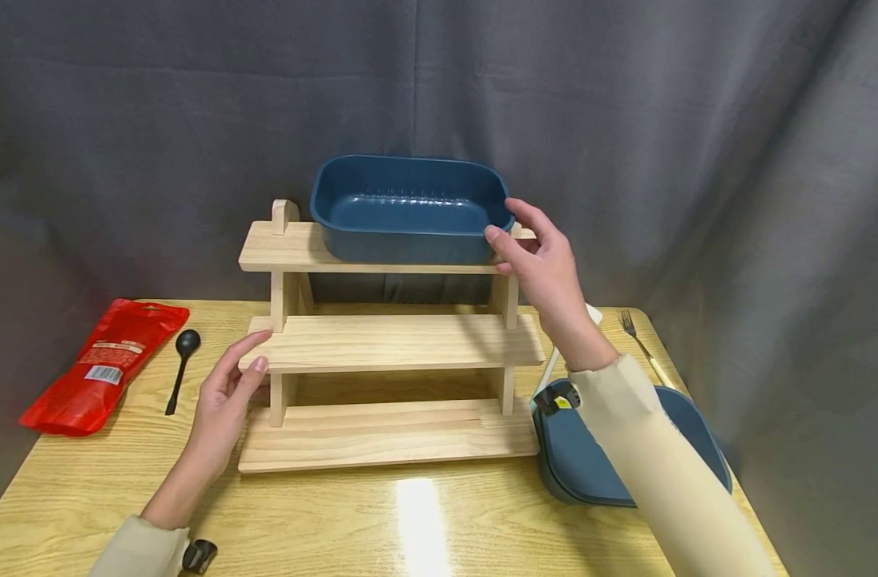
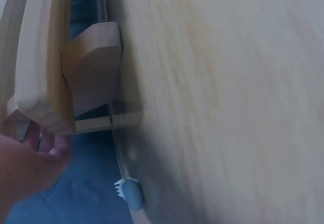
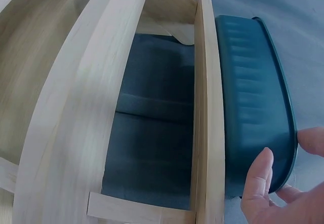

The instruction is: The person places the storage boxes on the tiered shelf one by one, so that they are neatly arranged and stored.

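Observation:
A three-tier wooden shelf stand (image 1: 396, 343) stands on the table. On its top board sits a deep blue rectangular container (image 1: 410, 247), its open side up and its inside bare. My right hand (image 1: 547, 272) holds the container's right end, thumb against the front wall and index finger at the rim. The right wrist view shows the same grip, with the container (image 3: 253, 92) resting along the top board. Lower down, my left hand (image 1: 219, 405) grips the left end of the middle board. In the left wrist view, its fingers (image 2: 61, 148) curl under that board's end.
At the left lie a red pouch (image 1: 107, 365) and a black spoon (image 1: 182, 361). More blue containers (image 1: 590, 461) sit stacked at the right, partly behind my right sleeve. Beyond them lies a fork (image 1: 644, 344), with a white-handled utensil (image 1: 547, 373) nearby. Grey curtains (image 1: 410, 80) enclose the table.

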Motion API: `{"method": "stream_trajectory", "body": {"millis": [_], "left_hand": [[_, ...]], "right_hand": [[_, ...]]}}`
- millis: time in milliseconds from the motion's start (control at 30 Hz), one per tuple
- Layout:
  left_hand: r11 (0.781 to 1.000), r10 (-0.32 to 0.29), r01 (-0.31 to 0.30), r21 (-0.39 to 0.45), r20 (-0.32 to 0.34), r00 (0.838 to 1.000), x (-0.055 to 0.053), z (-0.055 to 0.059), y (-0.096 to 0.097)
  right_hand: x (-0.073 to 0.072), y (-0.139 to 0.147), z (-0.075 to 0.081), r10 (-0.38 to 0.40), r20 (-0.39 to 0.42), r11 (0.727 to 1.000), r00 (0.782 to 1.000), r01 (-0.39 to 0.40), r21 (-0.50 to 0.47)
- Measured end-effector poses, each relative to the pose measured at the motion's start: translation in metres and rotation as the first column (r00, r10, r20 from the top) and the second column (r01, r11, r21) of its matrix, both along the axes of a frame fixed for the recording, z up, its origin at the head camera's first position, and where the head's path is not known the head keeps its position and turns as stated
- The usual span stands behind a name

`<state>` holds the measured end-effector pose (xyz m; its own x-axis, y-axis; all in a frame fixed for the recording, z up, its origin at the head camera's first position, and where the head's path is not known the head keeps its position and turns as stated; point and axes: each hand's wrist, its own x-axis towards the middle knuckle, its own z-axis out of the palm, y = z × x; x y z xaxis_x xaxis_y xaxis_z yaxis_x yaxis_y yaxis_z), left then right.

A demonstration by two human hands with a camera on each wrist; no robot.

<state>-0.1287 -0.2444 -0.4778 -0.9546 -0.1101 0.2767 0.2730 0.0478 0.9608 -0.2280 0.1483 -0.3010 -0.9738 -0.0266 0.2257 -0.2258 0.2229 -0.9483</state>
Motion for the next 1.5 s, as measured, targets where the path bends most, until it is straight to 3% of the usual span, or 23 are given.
{"method": "stream_trajectory", "body": {"millis": [500, 933, 1500], "left_hand": [[1.0, -0.002, 0.002, 0.009, 0.006, 1.0, 0.001, 0.0, -0.001], [1.0, -0.007, 0.007, 0.008, 0.005, 1.0, -0.002, 0.002, 0.0], [0.999, -0.022, 0.021, 0.043, 0.029, 0.999, -0.002, 0.004, 0.0]], "right_hand": [[-0.002, -0.001, -0.002, 0.01, -0.01, 1.0, 1.0, -0.01, -0.027], [0.002, 0.0, -0.007, -0.055, -0.029, 0.997, 0.998, 0.053, -0.055], [0.023, 0.018, -0.005, -0.096, -0.05, 0.992, 0.994, 0.091, -0.084]]}}
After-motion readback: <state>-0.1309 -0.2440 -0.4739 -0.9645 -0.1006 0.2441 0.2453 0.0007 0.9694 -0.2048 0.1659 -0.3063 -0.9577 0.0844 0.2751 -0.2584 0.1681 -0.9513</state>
